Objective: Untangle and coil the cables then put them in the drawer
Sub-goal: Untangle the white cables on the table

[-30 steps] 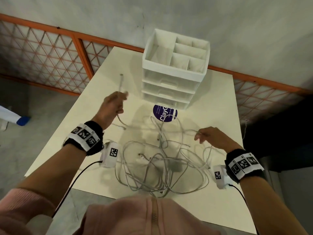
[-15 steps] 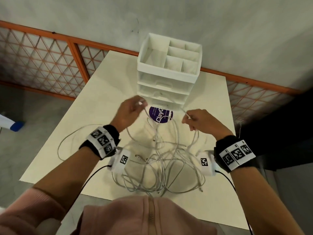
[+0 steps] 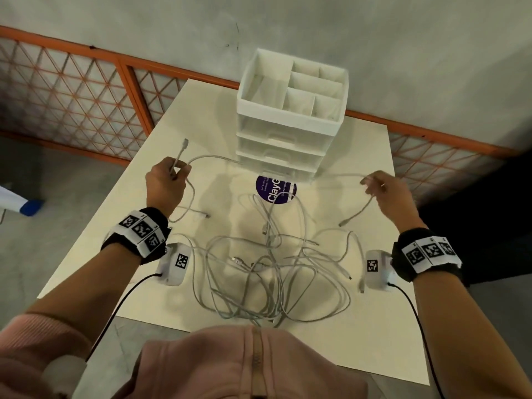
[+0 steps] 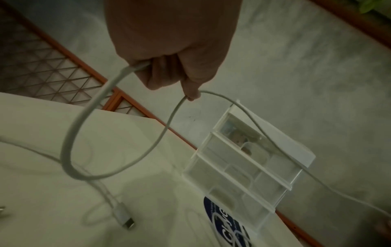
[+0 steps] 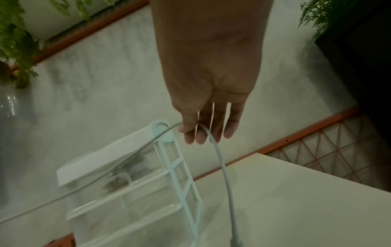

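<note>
Now | left hand point(image 3: 165, 184) fist gripping cable point(image 3: 213, 159) | right hand point(image 3: 384, 191) pinching same cable, fingers extended

The head camera looks steeply down from above the table point(image 3: 359, 326), facing 12 o'clock toward the drawer unit point(image 3: 290, 122). Each wrist camera sits close behind its hand, looking along the fingers. All three views share the drawer unit.
</note>
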The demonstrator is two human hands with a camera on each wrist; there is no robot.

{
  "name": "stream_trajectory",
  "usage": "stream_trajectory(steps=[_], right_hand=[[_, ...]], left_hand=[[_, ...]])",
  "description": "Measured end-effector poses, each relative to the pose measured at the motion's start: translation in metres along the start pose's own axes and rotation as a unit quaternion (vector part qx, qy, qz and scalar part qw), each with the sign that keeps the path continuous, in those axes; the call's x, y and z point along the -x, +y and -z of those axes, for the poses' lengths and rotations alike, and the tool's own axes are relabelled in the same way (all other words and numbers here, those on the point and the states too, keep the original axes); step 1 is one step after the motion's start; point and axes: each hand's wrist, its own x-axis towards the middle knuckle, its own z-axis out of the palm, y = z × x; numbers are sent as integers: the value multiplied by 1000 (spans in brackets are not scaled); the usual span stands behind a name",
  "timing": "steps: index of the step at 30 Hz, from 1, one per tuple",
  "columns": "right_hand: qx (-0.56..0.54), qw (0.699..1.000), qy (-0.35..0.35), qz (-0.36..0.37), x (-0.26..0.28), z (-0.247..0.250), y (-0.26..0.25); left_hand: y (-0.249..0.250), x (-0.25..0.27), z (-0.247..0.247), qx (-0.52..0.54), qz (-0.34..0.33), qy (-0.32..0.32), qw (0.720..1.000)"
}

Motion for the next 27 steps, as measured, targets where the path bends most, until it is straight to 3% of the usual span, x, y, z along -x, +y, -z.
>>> stream_trajectory(steps=[3,6,9,12,14,19,27], right_hand=[[33,998,60,4,-11,2,-3],[45,998,27,-32,-9,-22,-9],[25,999,3,40,6,-64,-27],[7,978,-179,108,25,-109,-52],[20,955,-260,138,34,-138,-64],[98,950,-270,124,38,-177,-70],[216,933,-232,171,31,-180,-73]], left_hand=[[-2,3,1,0,-10,-12,1000],[5,7,-2,4,-14,-26,1000],[13,15,-9,10,-27,-51,998],[18,21,-20,-2,-20,-57,998],[20,22,-26,-8,-14,-51,999],[26,18,-30,11,-4,-37,999],[19,22,-33,6,9,-77,997]])
